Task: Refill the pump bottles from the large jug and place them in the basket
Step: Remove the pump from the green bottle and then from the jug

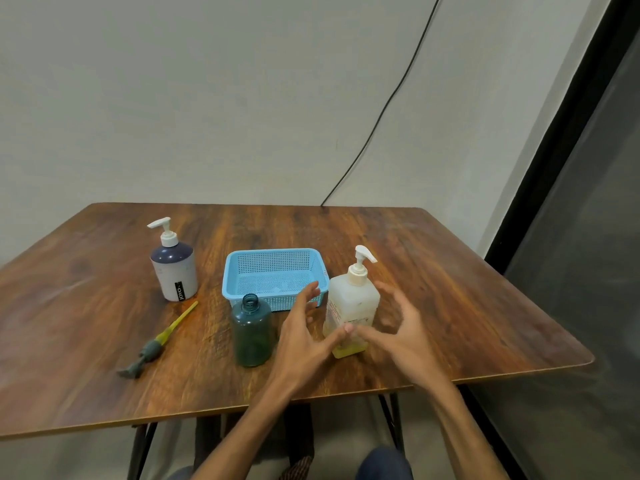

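A white pump bottle stands far left with a loose pump head lying near it, and the green bottle stands uncapped just before the blue basket. The left hand, spread and holding nothing, flanks the large jug opposite the equally open right hand; refilling seems about to begin, and the jug's pump likely must come off first
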Available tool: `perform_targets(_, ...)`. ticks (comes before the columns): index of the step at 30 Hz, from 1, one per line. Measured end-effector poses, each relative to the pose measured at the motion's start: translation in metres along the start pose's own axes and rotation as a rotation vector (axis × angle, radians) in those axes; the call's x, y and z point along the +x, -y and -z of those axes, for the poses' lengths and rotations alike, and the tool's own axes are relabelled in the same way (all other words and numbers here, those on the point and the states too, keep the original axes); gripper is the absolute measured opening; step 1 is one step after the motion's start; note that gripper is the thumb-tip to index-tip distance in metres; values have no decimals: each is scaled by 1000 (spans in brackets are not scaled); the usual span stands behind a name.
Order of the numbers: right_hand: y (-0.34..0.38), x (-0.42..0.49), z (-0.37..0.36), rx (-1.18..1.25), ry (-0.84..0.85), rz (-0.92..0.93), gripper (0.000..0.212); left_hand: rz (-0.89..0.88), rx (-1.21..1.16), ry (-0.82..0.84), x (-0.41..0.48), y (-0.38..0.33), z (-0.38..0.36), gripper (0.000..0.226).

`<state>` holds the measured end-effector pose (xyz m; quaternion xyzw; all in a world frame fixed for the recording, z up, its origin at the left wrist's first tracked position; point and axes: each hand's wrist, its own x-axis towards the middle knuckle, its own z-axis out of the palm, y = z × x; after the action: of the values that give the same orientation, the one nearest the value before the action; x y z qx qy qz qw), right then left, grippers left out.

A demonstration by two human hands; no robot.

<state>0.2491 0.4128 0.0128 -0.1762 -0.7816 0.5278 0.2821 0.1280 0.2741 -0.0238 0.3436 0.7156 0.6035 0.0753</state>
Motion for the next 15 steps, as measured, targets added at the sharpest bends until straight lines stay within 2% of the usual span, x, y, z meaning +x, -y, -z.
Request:
perform_targets(4, 26, 13, 20, 38, -45, 108, 54, -5, 4, 48, 7, 0, -12, 96)
perform_targets(7, 38, 25, 10, -7, -106, 134, 43, -7, -25, 43, 11, -2, -19, 84)
perform_targets(10, 39, 36, -2, -74, -181, 153, 38, -14, -49, 23, 13, 0, -22, 75)
perform_targets(15, 37, 51, -13, -151, -259, 184, 30, -35, -48, 5, 13, 7, -24, 73)
